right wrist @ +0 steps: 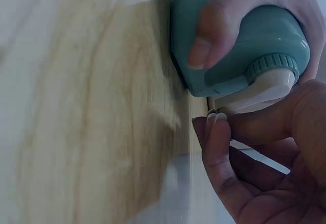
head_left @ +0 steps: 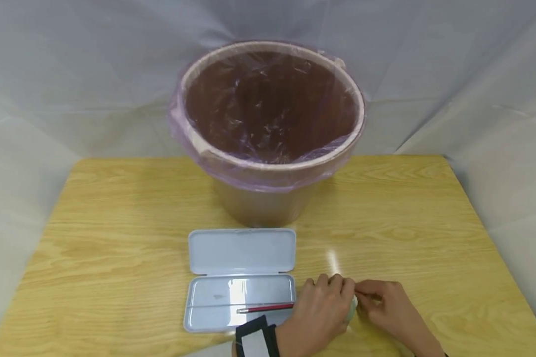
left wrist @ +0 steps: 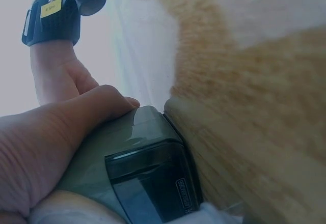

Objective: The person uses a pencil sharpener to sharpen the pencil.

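My left hand (head_left: 322, 308) grips a green crank pencil sharpener (right wrist: 270, 33) at the table's front, thumb over its side. A dark see-through shavings drawer (left wrist: 153, 183) shows in the left wrist view. The sharpener's pale crank (right wrist: 262, 89) faces right, and my right hand (head_left: 392, 308) pinches its end between thumb and fingertips. A red pencil (head_left: 268, 308) with a silvery left end lies level over the lower half of an opened light-blue pencil tin (head_left: 242, 252). Its right end is hidden behind my left hand.
A brown bin (head_left: 261, 203) lined with a thin purple bag (head_left: 268, 184) stands at the back middle of the wooden table (head_left: 116, 238). Pale sheeting (head_left: 94, 64) hangs behind and along both sides. My left wrist wears a black strap (head_left: 255, 337).
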A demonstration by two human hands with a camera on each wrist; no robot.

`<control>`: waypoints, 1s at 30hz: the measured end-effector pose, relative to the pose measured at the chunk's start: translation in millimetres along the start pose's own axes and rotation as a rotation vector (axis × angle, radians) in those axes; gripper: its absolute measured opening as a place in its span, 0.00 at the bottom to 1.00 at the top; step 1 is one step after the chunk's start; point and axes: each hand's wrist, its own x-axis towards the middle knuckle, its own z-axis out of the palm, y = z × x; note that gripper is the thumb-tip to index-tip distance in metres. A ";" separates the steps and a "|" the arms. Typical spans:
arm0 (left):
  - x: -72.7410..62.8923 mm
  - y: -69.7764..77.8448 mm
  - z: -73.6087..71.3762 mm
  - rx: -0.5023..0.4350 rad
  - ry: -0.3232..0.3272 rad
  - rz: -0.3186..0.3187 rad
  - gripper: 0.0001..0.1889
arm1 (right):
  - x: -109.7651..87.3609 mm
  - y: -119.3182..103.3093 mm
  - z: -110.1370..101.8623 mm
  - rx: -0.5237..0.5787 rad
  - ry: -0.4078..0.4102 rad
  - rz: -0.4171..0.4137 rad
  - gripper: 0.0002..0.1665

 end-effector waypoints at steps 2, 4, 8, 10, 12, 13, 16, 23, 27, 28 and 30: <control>-0.2 -0.1 -0.7 0.001 -0.002 -0.001 0.29 | -1.8 0.7 0.8 -0.014 0.001 -0.009 0.14; -0.5 -0.3 -1.1 0.003 0.002 -0.004 0.29 | -3.3 0.7 1.7 -0.034 0.007 -0.019 0.15; -1.1 -0.7 -0.8 0.017 0.035 -0.009 0.27 | -4.9 1.4 3.0 -0.033 0.008 -0.037 0.14; -1.5 -0.9 -0.3 0.021 0.053 -0.013 0.25 | -4.9 1.4 2.6 -0.016 -0.004 -0.037 0.12; -1.7 -1.0 0.2 0.019 0.063 -0.015 0.25 | -4.6 1.0 2.1 -0.007 -0.015 -0.043 0.12; -1.8 -1.1 0.3 0.015 0.064 -0.017 0.26 | -4.4 0.5 1.8 -0.008 -0.018 -0.042 0.12; -1.8 -1.4 0.1 0.001 0.049 -0.015 0.28 | -3.7 -1.2 0.1 -0.031 -0.037 -0.041 0.14; -1.9 -2.1 -1.7 -0.030 -0.002 0.009 0.29 | -3.6 -13.6 -7.9 -0.160 -0.025 -0.088 0.17; -1.3 -2.1 -1.3 -0.018 0.023 0.013 0.26 | -5.6 -27.8 -13.9 -0.223 0.042 -0.123 0.25; -1.2 -2.2 -1.3 -0.019 0.030 0.013 0.26 | -6.4 -31.7 -15.0 -0.234 0.052 -0.123 0.27; -0.9 -2.5 -1.3 -0.018 0.033 0.011 0.27 | -7.6 -38.4 -16.7 -0.246 0.064 -0.143 0.32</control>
